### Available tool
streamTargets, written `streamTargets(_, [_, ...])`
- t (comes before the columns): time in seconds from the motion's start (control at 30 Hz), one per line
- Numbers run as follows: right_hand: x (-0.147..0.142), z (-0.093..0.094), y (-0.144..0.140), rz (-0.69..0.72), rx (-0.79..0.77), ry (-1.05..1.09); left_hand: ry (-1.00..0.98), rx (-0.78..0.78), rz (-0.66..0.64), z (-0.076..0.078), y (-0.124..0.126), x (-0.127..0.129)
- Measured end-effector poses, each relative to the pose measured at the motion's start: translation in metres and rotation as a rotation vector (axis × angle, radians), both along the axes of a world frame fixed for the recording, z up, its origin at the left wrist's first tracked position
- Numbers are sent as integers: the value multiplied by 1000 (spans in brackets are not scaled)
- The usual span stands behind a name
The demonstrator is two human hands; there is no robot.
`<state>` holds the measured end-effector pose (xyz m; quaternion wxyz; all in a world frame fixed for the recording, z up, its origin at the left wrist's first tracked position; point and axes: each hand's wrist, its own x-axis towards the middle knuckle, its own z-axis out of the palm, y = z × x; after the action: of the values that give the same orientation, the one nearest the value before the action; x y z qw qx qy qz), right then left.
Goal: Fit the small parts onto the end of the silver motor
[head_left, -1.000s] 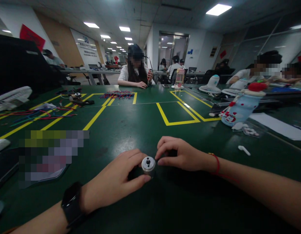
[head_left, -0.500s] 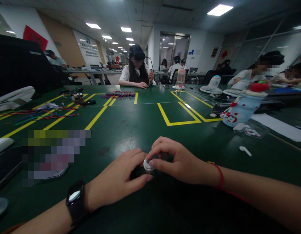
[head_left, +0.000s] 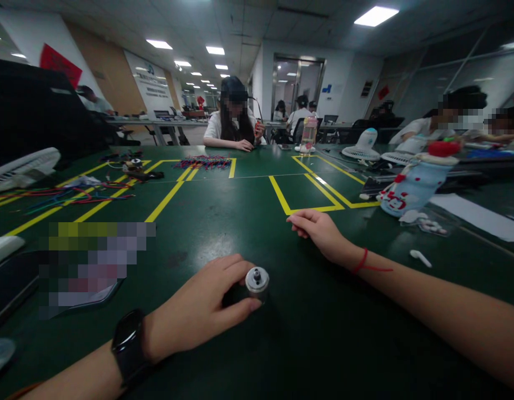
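Observation:
A small silver metal cylinder that looks like an electric motor (head_left: 257, 280) stands upright on the green table, with a short shaft and small holes on its top face. My left hand (head_left: 213, 297) grips its side between thumb and fingers. My right hand (head_left: 317, 228) is up and to the right of the motor, near the yellow tape rectangle (head_left: 311, 211). Its thumb and fingertips are pinched together. Whatever they may hold is too small or hidden to make out.
A white earbud (head_left: 420, 258) and a light blue bottle (head_left: 419, 183) with a red lid are on the right. Several coloured wires (head_left: 74, 197) lie at the left, and a wire bundle (head_left: 205, 161) lies farther back. A person (head_left: 234, 119) sits across the table.
My right hand has left the top of the motor and moved away, forward and right, still pinched. The motor's top face now shows. My left hand stays in place around it.

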<state>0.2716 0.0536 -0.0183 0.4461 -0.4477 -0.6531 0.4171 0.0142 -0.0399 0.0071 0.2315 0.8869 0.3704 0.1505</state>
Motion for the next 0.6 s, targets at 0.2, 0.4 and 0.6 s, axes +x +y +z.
streamTargets(0.2, [0, 1, -3, 26, -4, -52, 4, 1, 2, -2, 1, 0])
streamTargets(0.4, [-11, 13, -22, 135, 36, -207, 8, 3, 5, 1, 0, 0])
streamTargets(0.6, [-38, 27, -60, 458, 54, -256, 21, 14, -2, -3, 3, -2])
